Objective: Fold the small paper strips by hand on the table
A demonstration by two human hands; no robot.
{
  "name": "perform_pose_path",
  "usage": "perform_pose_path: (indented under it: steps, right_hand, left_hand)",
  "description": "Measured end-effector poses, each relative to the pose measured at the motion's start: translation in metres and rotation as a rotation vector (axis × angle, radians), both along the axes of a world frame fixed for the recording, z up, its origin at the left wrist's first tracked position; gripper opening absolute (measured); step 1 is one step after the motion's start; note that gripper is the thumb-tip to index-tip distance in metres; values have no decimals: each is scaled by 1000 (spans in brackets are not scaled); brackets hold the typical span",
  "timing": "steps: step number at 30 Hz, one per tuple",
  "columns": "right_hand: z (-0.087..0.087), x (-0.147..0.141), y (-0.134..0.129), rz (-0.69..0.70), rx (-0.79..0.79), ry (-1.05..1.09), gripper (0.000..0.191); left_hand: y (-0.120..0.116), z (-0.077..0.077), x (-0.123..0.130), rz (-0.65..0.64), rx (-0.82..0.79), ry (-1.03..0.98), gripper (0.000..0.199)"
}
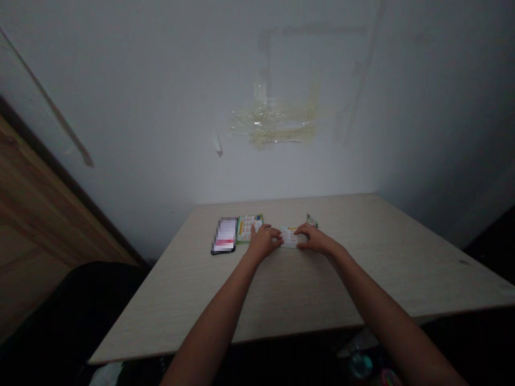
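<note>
A small white printed paper slip (288,237) lies on the table between my hands. My left hand (263,242) has its fingertips closed on the slip's left end, and its thumb side lies beside a green-edged printed card (246,226). At the slip's right end, my right hand (316,238) grips it between thumb and fingers. Just behind the right hand is a small green and white patterned piece (311,220), partly covered; its kind is unclear. The print on the slip is too small to read.
A phone (225,236) with a lit, blurred screen lies left of the card. The pale wooden table (298,300) meets a wall (169,107) with peeling tape (277,126). Dark objects stand at the lower left, and several items sit below the front edge.
</note>
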State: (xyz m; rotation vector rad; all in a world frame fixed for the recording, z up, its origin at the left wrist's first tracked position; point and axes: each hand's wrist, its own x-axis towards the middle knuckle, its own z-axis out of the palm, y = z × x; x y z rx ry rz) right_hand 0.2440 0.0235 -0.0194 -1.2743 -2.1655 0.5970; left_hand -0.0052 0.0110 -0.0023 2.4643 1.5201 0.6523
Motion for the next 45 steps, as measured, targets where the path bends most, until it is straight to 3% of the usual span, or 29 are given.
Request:
perform_pose_path:
  steps: [6, 14, 22, 29, 45]
  right_hand:
    - [1, 3, -2, 25, -20, -4, 50]
    - [-6, 4, 1, 24, 13, 93, 42]
    - [2, 3, -2, -1, 21, 141, 11]
    - [-1, 5, 0, -106, 18, 86, 13]
    - [2, -14, 6, -193, 173, -231, 29]
  left_hand:
    - [1, 1, -2, 0, -22, 28, 16]
    - [-6, 4, 1, -14, 6, 46, 19]
    - [-12, 4, 12, 5, 66, 111, 24]
    - [-9, 1, 10, -8, 52, 130, 33]
    - [-4, -6, 9, 15, 1, 148, 36]
